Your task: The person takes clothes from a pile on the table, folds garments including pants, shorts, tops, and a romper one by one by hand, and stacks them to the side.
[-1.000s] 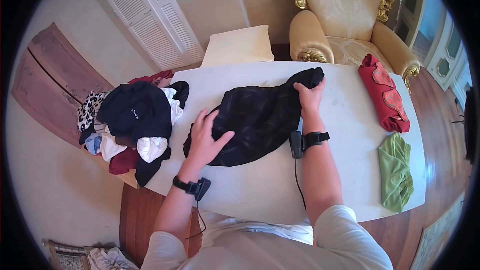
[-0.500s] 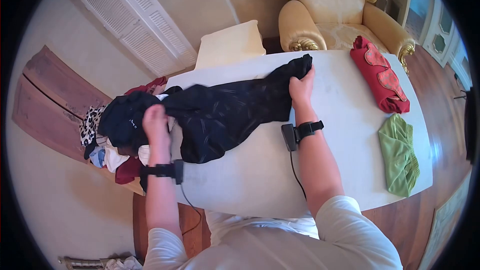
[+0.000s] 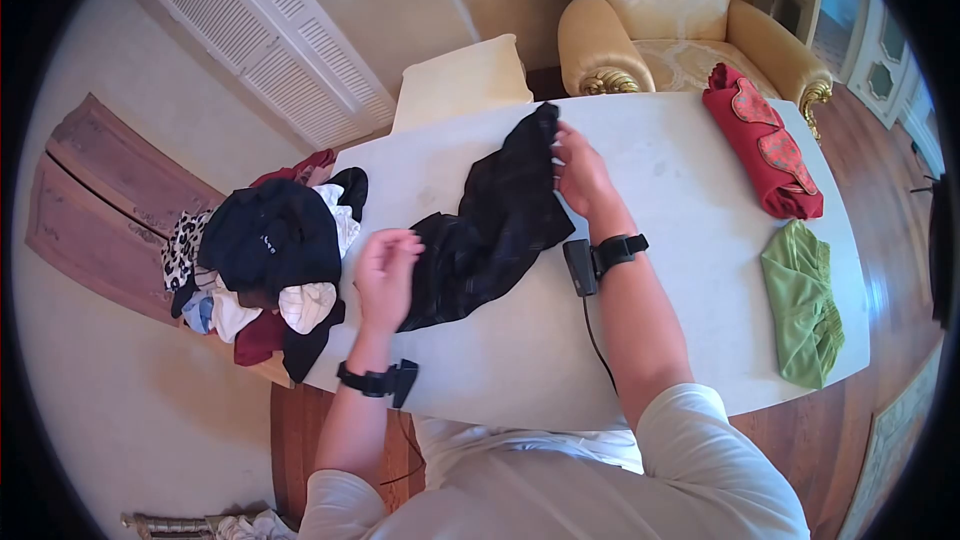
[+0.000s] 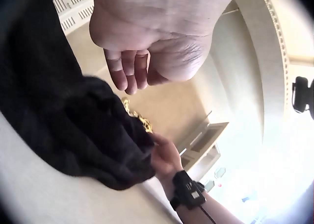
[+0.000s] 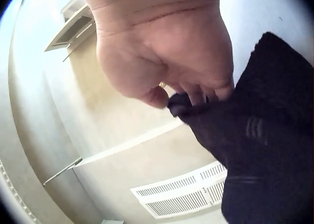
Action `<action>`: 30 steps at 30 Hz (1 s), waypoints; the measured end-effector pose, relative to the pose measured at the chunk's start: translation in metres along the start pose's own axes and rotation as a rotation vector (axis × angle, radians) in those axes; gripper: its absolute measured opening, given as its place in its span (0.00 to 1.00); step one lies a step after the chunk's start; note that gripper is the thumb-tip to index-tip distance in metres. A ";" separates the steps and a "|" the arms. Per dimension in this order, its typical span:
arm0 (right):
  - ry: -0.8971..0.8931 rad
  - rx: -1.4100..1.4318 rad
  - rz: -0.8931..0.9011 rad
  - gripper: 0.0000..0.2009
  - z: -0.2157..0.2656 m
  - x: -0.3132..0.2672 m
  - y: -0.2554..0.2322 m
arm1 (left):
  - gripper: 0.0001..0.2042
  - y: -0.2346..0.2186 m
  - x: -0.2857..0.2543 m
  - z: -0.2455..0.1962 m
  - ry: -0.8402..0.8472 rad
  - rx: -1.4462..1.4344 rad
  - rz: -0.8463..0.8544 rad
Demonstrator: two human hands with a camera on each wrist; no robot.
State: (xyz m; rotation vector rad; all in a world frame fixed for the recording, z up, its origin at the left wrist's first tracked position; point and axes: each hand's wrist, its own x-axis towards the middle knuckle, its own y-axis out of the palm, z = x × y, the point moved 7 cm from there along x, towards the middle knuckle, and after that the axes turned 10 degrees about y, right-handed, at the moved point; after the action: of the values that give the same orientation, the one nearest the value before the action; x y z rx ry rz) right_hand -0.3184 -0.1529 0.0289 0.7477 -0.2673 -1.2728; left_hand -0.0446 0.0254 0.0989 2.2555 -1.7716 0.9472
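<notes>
From above, the black garment (image 3: 490,230) lies mid-tabletop (image 3: 650,340); my right hand (image 3: 580,175) pinches its far end, my left hand (image 3: 385,275) sits at its near edge. Left wrist view: fingers (image 4: 128,71) curled, holding nothing. Right wrist view: fingers (image 5: 206,89) clamp the cloth.

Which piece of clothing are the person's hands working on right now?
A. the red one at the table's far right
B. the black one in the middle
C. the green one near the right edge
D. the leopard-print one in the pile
B: the right hand pinches the black garment's top edge, and the left hand is at its lower end; the red and green pieces lie untouched.
</notes>
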 end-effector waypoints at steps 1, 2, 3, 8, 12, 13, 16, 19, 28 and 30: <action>0.082 -0.024 0.146 0.29 -0.006 -0.001 0.010 | 0.06 0.022 -0.002 -0.001 -0.024 -0.020 0.052; 0.130 -0.079 0.170 0.30 -0.014 0.002 0.012 | 0.07 0.040 0.000 -0.005 0.001 -0.002 0.100; 0.126 -0.082 0.171 0.30 -0.018 0.004 0.011 | 0.11 0.056 0.003 -0.002 -0.030 0.059 0.182; 0.354 -0.567 0.390 0.36 -0.055 -0.022 0.042 | 0.35 0.093 0.036 0.031 -0.024 0.328 0.202; 0.543 -0.626 0.745 0.28 -0.090 -0.038 0.068 | 0.36 0.084 0.034 0.061 -0.280 0.334 0.209; 0.546 -0.624 0.788 0.31 -0.094 -0.042 0.072 | 0.36 0.076 0.034 0.060 -0.270 0.336 0.214; 0.509 -0.651 0.731 0.30 -0.105 -0.047 0.083 | 0.22 0.057 0.023 0.061 -0.365 0.212 0.232; 0.493 -0.625 0.769 0.32 -0.121 -0.042 0.097 | 0.15 0.026 0.017 0.063 -0.398 0.039 0.067; 0.395 -0.311 0.690 0.25 -0.074 -0.029 0.078 | 0.07 -0.050 -0.014 0.047 -0.473 -0.230 -0.106; 0.316 -0.235 0.628 0.22 -0.063 -0.018 0.065 | 0.07 -0.077 -0.018 0.046 -0.441 -0.094 -0.158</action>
State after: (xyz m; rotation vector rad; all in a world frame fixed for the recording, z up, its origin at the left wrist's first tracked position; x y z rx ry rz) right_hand -0.2377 -0.1071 0.0277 0.5860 -0.0786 -0.5677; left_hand 0.0412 0.0435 0.0737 2.6418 -1.7015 0.3458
